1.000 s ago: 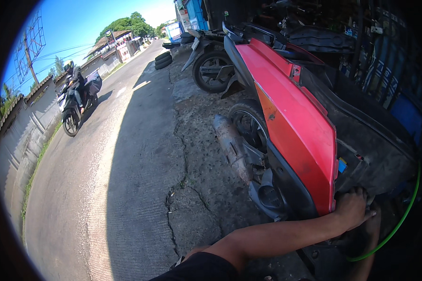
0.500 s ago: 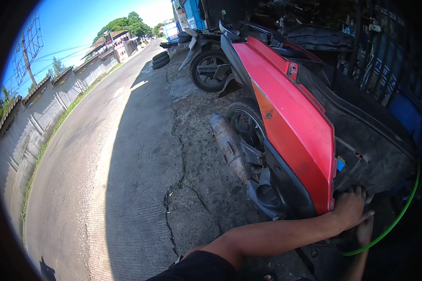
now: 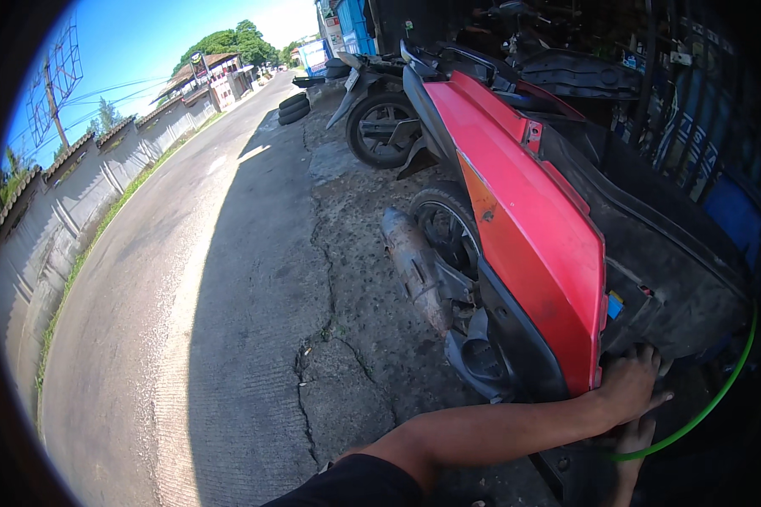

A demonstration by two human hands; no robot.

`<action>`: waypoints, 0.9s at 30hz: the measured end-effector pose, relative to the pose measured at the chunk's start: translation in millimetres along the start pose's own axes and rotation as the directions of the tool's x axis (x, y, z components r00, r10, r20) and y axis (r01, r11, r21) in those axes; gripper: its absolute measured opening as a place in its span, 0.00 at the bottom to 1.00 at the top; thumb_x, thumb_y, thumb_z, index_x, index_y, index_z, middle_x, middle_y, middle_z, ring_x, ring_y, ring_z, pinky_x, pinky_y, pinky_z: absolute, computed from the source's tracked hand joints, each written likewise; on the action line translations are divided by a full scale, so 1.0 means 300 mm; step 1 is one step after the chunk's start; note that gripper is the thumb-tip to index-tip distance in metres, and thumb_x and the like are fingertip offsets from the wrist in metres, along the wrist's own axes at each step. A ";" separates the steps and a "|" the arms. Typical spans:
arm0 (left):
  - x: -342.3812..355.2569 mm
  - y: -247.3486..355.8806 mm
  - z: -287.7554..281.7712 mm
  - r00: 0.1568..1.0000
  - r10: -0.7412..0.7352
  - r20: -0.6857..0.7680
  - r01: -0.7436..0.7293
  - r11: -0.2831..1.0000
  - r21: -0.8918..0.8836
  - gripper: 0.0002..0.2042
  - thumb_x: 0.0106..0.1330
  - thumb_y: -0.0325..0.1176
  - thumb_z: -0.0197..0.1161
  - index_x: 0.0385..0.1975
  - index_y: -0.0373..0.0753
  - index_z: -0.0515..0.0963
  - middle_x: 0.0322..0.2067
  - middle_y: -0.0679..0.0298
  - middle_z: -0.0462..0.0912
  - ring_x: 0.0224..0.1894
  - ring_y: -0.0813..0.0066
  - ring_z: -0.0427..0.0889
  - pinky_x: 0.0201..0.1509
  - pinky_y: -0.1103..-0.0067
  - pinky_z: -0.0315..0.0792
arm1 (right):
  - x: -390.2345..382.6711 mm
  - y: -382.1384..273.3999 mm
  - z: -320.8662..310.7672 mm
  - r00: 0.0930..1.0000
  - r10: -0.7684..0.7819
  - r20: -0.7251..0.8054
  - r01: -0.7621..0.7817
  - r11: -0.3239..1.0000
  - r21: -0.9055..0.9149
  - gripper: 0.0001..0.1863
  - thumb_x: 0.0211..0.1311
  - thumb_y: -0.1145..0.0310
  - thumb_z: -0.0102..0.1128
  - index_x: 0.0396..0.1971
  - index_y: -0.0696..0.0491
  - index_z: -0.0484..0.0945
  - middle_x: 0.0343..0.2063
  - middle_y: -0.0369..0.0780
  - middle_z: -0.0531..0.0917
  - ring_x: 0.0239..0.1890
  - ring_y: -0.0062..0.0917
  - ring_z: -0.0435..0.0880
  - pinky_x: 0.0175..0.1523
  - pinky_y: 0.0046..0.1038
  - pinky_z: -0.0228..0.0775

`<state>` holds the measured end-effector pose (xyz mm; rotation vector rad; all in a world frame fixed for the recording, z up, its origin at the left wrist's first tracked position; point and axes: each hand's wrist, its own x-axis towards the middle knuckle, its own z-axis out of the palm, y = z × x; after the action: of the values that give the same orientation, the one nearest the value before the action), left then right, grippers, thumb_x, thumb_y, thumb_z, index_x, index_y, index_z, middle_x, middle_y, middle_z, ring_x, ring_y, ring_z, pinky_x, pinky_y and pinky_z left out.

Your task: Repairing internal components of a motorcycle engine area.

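The left hand [image 3: 630, 384] grips the lower edge of the scooter's red panel [image 3: 524, 228], fingers curled onto the black body [image 3: 676, 279] just past it. The right hand [image 3: 630, 439], just below, is half hidden; I cannot tell its grip. A hard tug could crack the panel, or snag the green hose [image 3: 719, 397] beside the grip.

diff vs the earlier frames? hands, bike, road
The rider on the motorbike seen on the road earlier has passed out of view. The left hand stays pressed at the lower edge of the red scooter panel; the right hand stays just below it by the green hose. Scooter unmoved.
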<state>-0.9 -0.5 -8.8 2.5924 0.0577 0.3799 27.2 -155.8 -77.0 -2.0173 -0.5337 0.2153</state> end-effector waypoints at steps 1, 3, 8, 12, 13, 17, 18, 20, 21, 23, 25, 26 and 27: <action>-0.007 0.011 0.015 0.995 0.010 -0.099 -0.010 1.000 0.006 0.33 0.61 0.60 0.58 0.51 0.31 0.73 0.46 0.50 0.75 0.47 0.59 0.77 0.42 0.70 0.76 | 0.025 -0.011 -0.050 0.996 -0.073 0.052 0.073 0.997 0.000 0.24 0.75 0.58 0.43 0.45 0.69 0.74 0.35 0.49 0.84 0.38 0.29 0.82 0.39 0.33 0.71; -0.013 0.019 0.030 0.982 0.017 -0.190 -0.015 1.000 0.012 0.33 0.62 0.59 0.58 0.47 0.28 0.74 0.44 0.50 0.76 0.46 0.59 0.77 0.42 0.72 0.76 | 0.115 0.070 -0.111 0.996 -0.094 0.012 0.094 0.989 -0.111 0.19 0.72 0.63 0.47 0.42 0.68 0.74 0.38 0.48 0.82 0.41 0.26 0.78 0.43 0.34 0.71; 0.007 0.027 0.014 0.992 -0.005 -0.129 0.007 1.000 0.014 0.33 0.61 0.59 0.58 0.46 0.27 0.75 0.41 0.49 0.77 0.46 0.58 0.78 0.41 0.70 0.77 | 0.303 0.146 -0.193 0.963 -0.168 0.211 0.210 0.958 -0.197 0.15 0.65 0.67 0.53 0.41 0.66 0.73 0.38 0.47 0.80 0.39 0.25 0.74 0.45 0.34 0.70; 0.004 0.025 0.004 0.993 -0.020 -0.113 0.022 1.000 0.011 0.33 0.61 0.59 0.58 0.45 0.27 0.75 0.42 0.49 0.78 0.45 0.58 0.78 0.41 0.70 0.76 | 0.251 0.172 -0.120 0.979 -0.204 0.008 0.204 0.970 -0.131 0.18 0.60 0.65 0.57 0.43 0.64 0.74 0.39 0.46 0.81 0.38 0.27 0.76 0.43 0.33 0.70; 0.002 0.028 -0.001 0.992 -0.020 -0.123 0.024 0.999 0.029 0.33 0.62 0.59 0.58 0.45 0.27 0.76 0.42 0.49 0.78 0.45 0.59 0.78 0.41 0.70 0.76 | 0.217 0.150 -0.092 0.980 -0.190 -0.054 0.182 0.975 -0.131 0.19 0.60 0.64 0.57 0.44 0.64 0.74 0.39 0.46 0.81 0.38 0.27 0.77 0.42 0.33 0.71; 0.003 0.032 0.023 0.984 0.009 -0.177 -0.006 1.000 0.021 0.33 0.62 0.60 0.57 0.45 0.28 0.75 0.41 0.51 0.77 0.45 0.61 0.78 0.40 0.72 0.77 | 0.026 -0.003 -0.011 0.992 0.004 0.125 0.056 0.881 -0.470 0.23 0.67 0.58 0.52 0.48 0.65 0.74 0.40 0.46 0.82 0.38 0.27 0.80 0.42 0.32 0.71; 0.004 0.026 0.026 0.986 0.006 -0.167 -0.002 1.000 0.025 0.33 0.62 0.60 0.57 0.45 0.28 0.75 0.41 0.51 0.77 0.45 0.61 0.78 0.40 0.72 0.77 | -0.010 0.014 0.081 0.998 -0.061 -0.017 0.059 0.994 -0.091 0.24 0.70 0.56 0.48 0.48 0.65 0.74 0.39 0.47 0.83 0.39 0.28 0.81 0.44 0.32 0.72; 0.007 0.017 -0.003 1.000 0.009 0.006 -0.010 0.999 0.036 0.31 0.63 0.60 0.54 0.58 0.42 0.71 0.46 0.53 0.75 0.48 0.60 0.75 0.42 0.68 0.75 | -0.037 0.019 0.111 0.981 -0.058 -0.187 0.112 0.951 0.289 0.27 0.73 0.54 0.43 0.49 0.66 0.75 0.38 0.47 0.85 0.40 0.30 0.83 0.45 0.32 0.73; 0.001 0.008 -0.010 0.999 -0.018 0.027 0.017 0.999 0.031 0.32 0.63 0.60 0.55 0.58 0.41 0.71 0.47 0.53 0.75 0.48 0.61 0.75 0.42 0.68 0.75 | -0.021 0.022 0.095 0.991 -0.080 -0.106 0.103 0.966 0.237 0.27 0.73 0.55 0.42 0.49 0.67 0.75 0.37 0.47 0.85 0.40 0.30 0.83 0.45 0.32 0.73; -0.006 0.006 0.019 0.993 0.014 -0.116 -0.009 0.999 0.043 0.32 0.62 0.59 0.57 0.52 0.35 0.73 0.44 0.52 0.76 0.47 0.60 0.76 0.42 0.70 0.76 | 0.023 0.017 0.028 0.993 -0.113 -0.020 0.115 0.965 0.237 0.25 0.74 0.57 0.43 0.48 0.68 0.75 0.38 0.46 0.84 0.40 0.29 0.83 0.45 0.31 0.73; -0.014 0.031 0.025 0.968 0.043 -0.246 -0.033 0.998 0.043 0.33 0.61 0.59 0.59 0.45 0.28 0.75 0.42 0.51 0.77 0.46 0.60 0.78 0.42 0.72 0.76 | 0.117 0.140 -0.082 0.977 -0.197 -0.080 0.202 0.977 0.064 0.21 0.72 0.61 0.44 0.43 0.67 0.76 0.36 0.45 0.84 0.38 0.29 0.82 0.44 0.31 0.72; -0.009 0.034 0.014 0.979 0.028 -0.201 -0.027 1.000 0.007 0.33 0.61 0.59 0.59 0.45 0.28 0.75 0.42 0.51 0.77 0.45 0.60 0.78 0.42 0.72 0.76 | 0.164 0.240 -0.134 0.972 -0.227 -0.067 0.227 0.974 -0.005 0.19 0.71 0.62 0.45 0.41 0.66 0.76 0.35 0.45 0.84 0.37 0.29 0.81 0.44 0.32 0.72; -0.005 0.028 0.006 0.987 0.003 -0.159 -0.007 1.000 -0.022 0.32 0.61 0.59 0.59 0.45 0.28 0.76 0.42 0.50 0.77 0.45 0.59 0.78 0.42 0.71 0.76 | 0.199 0.214 -0.147 0.972 -0.227 -0.060 0.228 0.974 0.002 0.19 0.71 0.62 0.45 0.41 0.66 0.76 0.35 0.45 0.84 0.37 0.29 0.81 0.44 0.32 0.72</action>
<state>-2.2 -8.9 -6.7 2.5357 0.1016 0.5854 114.2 -189.6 -107.2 -1.9289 -0.7187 0.0177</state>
